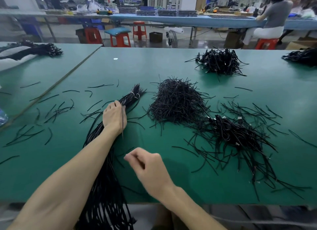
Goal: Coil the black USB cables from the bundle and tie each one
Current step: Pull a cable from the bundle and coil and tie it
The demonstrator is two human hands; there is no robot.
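A long bundle of black USB cables (106, 178) runs from the table's near edge up to a tied end with white bands (134, 95). My left hand (114, 117) lies on the bundle near that end, its fingers curled over the cables. My right hand (148, 168) hovers above the green table (154, 63) just right of the bundle, fingers loosely curled and holding nothing that I can see. A mound of short black tie wires (176, 102) sits right of the bundle. Coiled, tied cables lie in a pile (235, 135) at the right.
Another pile of coiled cables (219, 61) lies at the back, with more at the far right edge (301, 56) and far left (39, 48). Loose tie wires (56, 111) are scattered over the mat. Red stools (120, 39) and a seated person (274, 15) are beyond the table.
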